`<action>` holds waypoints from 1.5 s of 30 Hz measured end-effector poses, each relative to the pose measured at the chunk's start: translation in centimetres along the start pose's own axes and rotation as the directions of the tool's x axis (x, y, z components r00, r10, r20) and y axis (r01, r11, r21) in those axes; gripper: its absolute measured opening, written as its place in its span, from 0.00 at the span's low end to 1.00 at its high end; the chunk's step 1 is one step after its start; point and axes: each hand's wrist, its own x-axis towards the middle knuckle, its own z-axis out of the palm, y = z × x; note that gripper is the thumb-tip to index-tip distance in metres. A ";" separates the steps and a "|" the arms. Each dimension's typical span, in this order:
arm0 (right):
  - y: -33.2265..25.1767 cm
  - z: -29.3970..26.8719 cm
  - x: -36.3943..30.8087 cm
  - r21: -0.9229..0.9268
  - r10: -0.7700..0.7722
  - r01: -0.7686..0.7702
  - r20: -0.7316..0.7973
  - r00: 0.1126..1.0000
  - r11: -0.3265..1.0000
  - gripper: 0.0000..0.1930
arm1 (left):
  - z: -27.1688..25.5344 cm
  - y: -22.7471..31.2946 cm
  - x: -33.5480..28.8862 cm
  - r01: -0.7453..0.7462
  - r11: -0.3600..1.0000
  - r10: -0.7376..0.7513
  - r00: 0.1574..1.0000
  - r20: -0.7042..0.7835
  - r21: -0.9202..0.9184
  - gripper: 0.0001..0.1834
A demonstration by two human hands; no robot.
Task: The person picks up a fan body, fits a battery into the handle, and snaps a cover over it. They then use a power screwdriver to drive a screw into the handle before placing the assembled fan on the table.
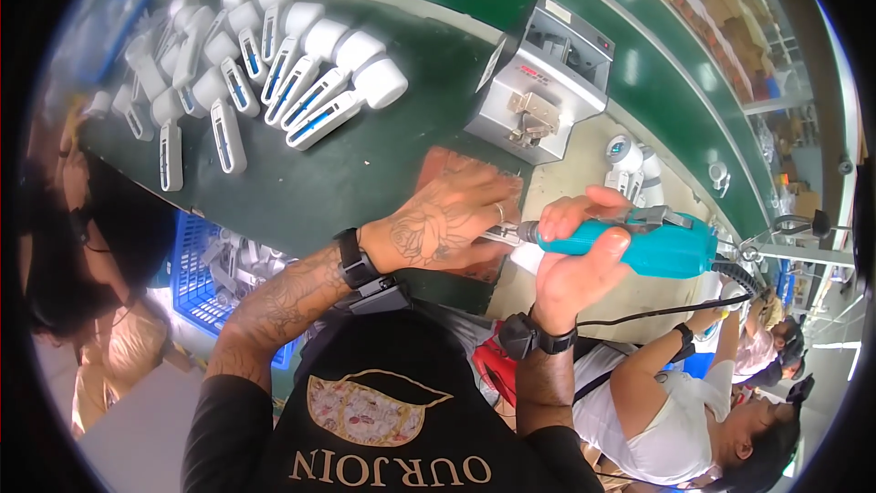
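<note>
A teal electric screwdriver (pixel 671 248) lies level in my right hand (pixel 584 265), whose fingers and thumb are wrapped round its body. Its nose points left, at a small shiny silver-and-white piece (pixel 504 234) by the fingertips of my left hand (pixel 447 215). That left hand is closed, palm down, over a reddish-brown pad (pixel 447 167) on the green bench. Most of what it holds is hidden beneath the fingers. Beyond the hands stands a grey box-shaped screw feeder (pixel 547 82) with a metal outlet on its front.
Many white plastic parts (pixel 324 119) with round heads and slotted handles crowd the bench's far left. More white parts (pixel 630 164) lie right of the feeder. A blue basket (pixel 193 265) of pieces stands lower left. A black cord (pixel 639 315) trails from the screwdriver. People sit on both sides.
</note>
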 end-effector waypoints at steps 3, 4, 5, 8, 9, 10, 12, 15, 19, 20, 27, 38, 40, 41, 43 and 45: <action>0.4 0.2 -0.1 -0.003 -0.004 0.004 0.002 1.000 1.000 0.34 | -0.1 0.3 0.0 0.016 0.998 -0.014 0.999 -0.045 0.057 0.21; 0.4 0.2 -0.1 -0.015 -0.016 0.016 -0.001 1.000 1.000 0.34 | -0.1 0.4 0.1 0.014 0.998 -0.012 0.999 -0.043 0.054 0.21; 0.3 0.3 -0.1 -0.027 -0.027 0.027 -0.004 1.000 0.999 0.34 | -0.2 0.4 0.1 0.019 0.999 -0.017 0.999 -0.037 0.039 0.20; 0.3 0.4 -0.3 -0.022 -0.053 0.054 0.036 0.998 0.998 0.34 | 0.2 0.3 0.1 -0.033 0.998 0.036 0.998 -0.051 0.056 0.19; 0.3 0.3 -0.3 -0.024 -0.053 0.053 0.032 0.998 0.998 0.34 | 0.3 0.2 0.1 -0.088 0.992 0.095 0.993 -0.072 0.091 0.19; 0.5 0.3 -0.3 -0.009 -0.074 0.074 0.056 0.996 0.997 0.34 | 0.4 0.1 0.0 -0.089 0.992 0.095 0.993 -0.070 0.089 0.19; 0.7 0.1 -0.3 0.005 -0.095 0.095 0.078 0.992 0.995 0.34 | 0.4 0.0 -0.2 -0.030 0.999 0.029 0.999 0.013 0.044 0.19; 0.6 0.0 -0.2 0.030 -0.090 0.088 0.094 0.991 0.996 0.34 | 0.3 -0.3 0.0 0.037 0.996 -0.031 0.997 0.077 -0.082 0.18; 0.6 -0.1 -0.3 0.040 -0.059 0.055 0.086 0.995 0.998 0.33 | 0.5 -0.3 0.2 -0.067 0.988 0.056 0.995 -0.080 -0.139 0.20; 0.6 -0.2 -0.3 0.052 -0.057 0.052 0.098 0.994 0.997 0.33 | 0.5 -0.2 0.1 -0.047 0.987 0.038 0.997 -0.065 -0.151 0.20; 0.6 -0.3 -0.3 0.048 -0.056 0.051 0.101 0.993 0.998 0.34 | -0.2 0.6 0.4 0.153 0.975 -0.141 0.986 0.085 -0.161 0.17; -0.6 0.0 3.7 0.034 -0.115 0.114 0.015 0.993 0.993 0.33 | 0.4 -0.6 0.8 0.115 0.991 -0.112 0.993 0.036 -0.074 0.18; -0.5 0.9 5.3 -0.020 -0.129 0.129 -0.013 0.992 0.991 0.31 | 0.5 -0.4 1.0 0.099 0.995 -0.099 0.995 0.030 0.005 0.19; -0.3 1.4 6.1 -0.075 -0.139 0.135 -0.045 0.989 0.988 0.29 | 0.6 -0.3 1.0 0.105 0.994 -0.106 0.994 0.019 0.026 0.19; 0.7 1.5 7.7 -0.113 -0.149 0.148 0.000 0.989 0.982 0.25 | 0.8 -0.6 0.8 0.110 0.993 -0.111 0.994 0.006 0.049 0.19; 1.3 2.1 9.1 -0.266 -0.120 0.137 0.077 0.990 0.954 0.23 | 0.9 -1.1 0.4 0.034 0.997 -0.031 0.999 -0.042 0.072 0.22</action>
